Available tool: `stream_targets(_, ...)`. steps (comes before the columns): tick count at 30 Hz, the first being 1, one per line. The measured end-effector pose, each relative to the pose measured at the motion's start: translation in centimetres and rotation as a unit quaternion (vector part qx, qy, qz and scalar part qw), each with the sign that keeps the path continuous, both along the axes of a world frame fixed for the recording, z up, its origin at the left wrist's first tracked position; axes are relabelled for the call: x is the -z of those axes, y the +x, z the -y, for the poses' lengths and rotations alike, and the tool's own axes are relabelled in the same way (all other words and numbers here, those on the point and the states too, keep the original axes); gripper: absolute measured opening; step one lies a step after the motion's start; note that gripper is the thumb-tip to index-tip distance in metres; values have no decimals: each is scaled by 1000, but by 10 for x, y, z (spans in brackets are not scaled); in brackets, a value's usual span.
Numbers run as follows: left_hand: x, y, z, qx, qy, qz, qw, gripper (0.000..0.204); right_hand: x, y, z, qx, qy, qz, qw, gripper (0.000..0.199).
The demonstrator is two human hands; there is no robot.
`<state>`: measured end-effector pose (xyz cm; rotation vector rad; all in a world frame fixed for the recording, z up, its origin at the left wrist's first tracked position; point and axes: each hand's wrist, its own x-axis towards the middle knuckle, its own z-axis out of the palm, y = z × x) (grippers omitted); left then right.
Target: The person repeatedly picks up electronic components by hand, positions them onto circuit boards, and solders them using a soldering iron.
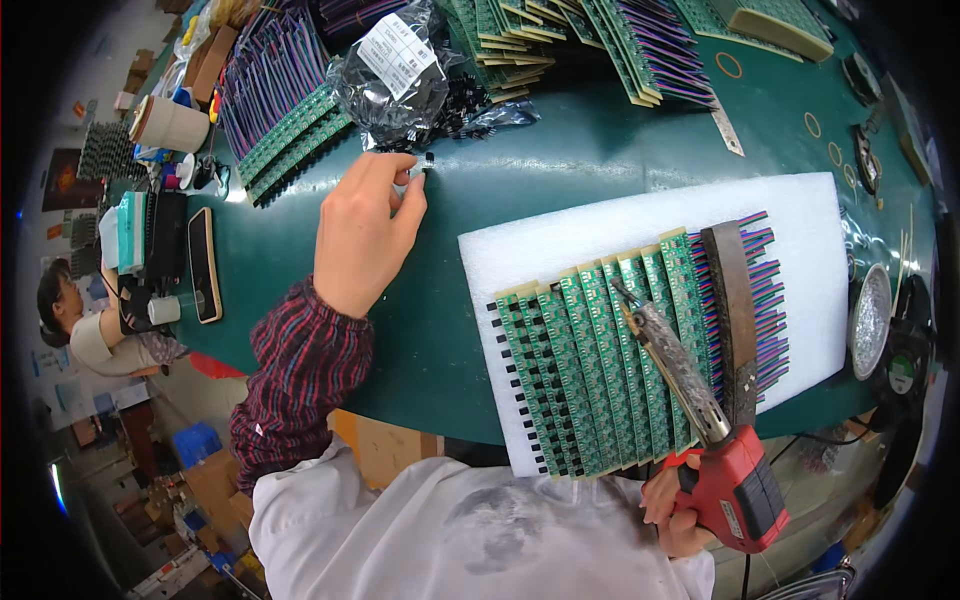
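Observation:
My left hand (368,230) is over the green table, its thumb and forefinger curved toward each other with a narrow gap. Just beyond these fingertips is a small black component (430,158); I see no grip on it. My right hand (675,515) is wrapped round the handle of a red soldering gun (740,490). The gun's metal tip points up and left over a row of green circuit board strips (610,350) on a white foam sheet (810,240). Black components line the leftmost strips. A dark flat bar (733,310) lies across the coloured wires at the right.
A clear bag of black parts (395,85) stands beyond my left hand, beside wired board bundles (285,120). More board stacks (500,40) line the far side. A phone (204,265) lies at the left, a silvery round dish (870,320) at the right. Another person (100,330) sits at far left.

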<state>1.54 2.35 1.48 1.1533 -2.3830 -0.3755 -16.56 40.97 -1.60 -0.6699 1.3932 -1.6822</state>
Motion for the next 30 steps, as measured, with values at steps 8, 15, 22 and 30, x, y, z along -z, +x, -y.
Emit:
stream_targets(8, 12, -6, 8, 35, -74, 74, 994, 9, -2, 2, 0, -3, -24, -12, 1000, 75)
stream_targets(15, 10, 3, 4, 6, -48, 4, 999, 9, -3, 1, 2, -11, -41, -1, 999, 74)
stream_targets(22, -13, -8, -39, 30, 102, -123, 987, 10, -1, 0, 4, -18, -62, -11, 998, 71)
stream_targets(30, -27, -24, -82, 107, 168, -140, 970, 14, 2, 0, 1, -25, -64, -8, 998, 72)
